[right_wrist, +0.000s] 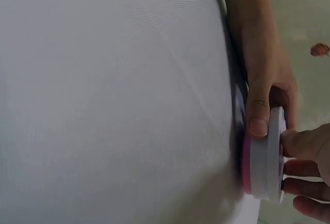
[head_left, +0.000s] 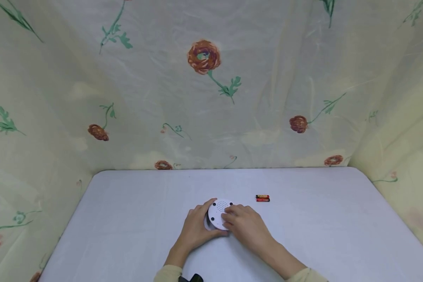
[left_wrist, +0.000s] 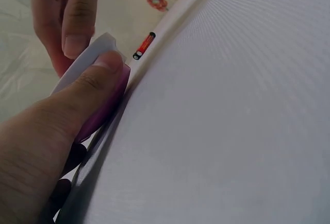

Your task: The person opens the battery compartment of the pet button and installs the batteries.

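Observation:
A round white device lies on the table, its perforated face with small dark feet turned up. Its lower edge shows pink in the right wrist view, where the white side wall stands above the pink band. My left hand grips the device from the left, fingers round the far rim and thumb at the near side. My right hand rests its fingertips on the right part of the upturned face. Those fingers hide part of that face. Two red and black batteries lie beyond my right hand.
The table has a white cover and rounded far corners. Floral fabric hangs behind it and along both sides. A dark object shows by the left sleeve.

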### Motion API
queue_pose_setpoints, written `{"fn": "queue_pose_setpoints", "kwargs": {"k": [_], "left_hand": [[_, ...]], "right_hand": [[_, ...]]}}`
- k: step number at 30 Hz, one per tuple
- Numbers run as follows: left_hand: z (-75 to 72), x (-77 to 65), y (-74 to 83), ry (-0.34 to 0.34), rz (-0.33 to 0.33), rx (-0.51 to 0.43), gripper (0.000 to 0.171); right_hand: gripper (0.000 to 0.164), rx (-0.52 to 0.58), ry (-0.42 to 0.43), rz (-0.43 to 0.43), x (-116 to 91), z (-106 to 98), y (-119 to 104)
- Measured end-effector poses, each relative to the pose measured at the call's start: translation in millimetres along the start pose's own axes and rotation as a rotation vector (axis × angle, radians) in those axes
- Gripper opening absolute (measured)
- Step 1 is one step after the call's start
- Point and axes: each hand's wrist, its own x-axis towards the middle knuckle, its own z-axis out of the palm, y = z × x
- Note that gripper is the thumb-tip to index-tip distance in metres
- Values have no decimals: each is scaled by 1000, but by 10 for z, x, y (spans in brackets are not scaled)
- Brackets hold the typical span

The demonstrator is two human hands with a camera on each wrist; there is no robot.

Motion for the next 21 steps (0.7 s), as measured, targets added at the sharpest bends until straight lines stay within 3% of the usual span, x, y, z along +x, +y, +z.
{"fn": "queue_pose_setpoints", "kwargs": {"k": [9, 17, 21], "left_hand": [[-12, 4, 17, -7, -15, -3, 94], [-8, 4, 34, -21, -49, 19, 82], [-2, 0, 25, -22, -62, 16, 82]], "right_hand": [[13, -252, -197, -216, 215, -179, -91], [18, -324, -266, -337, 312, -225, -155], [12, -354, -277, -366, 330, -223, -172]]}}
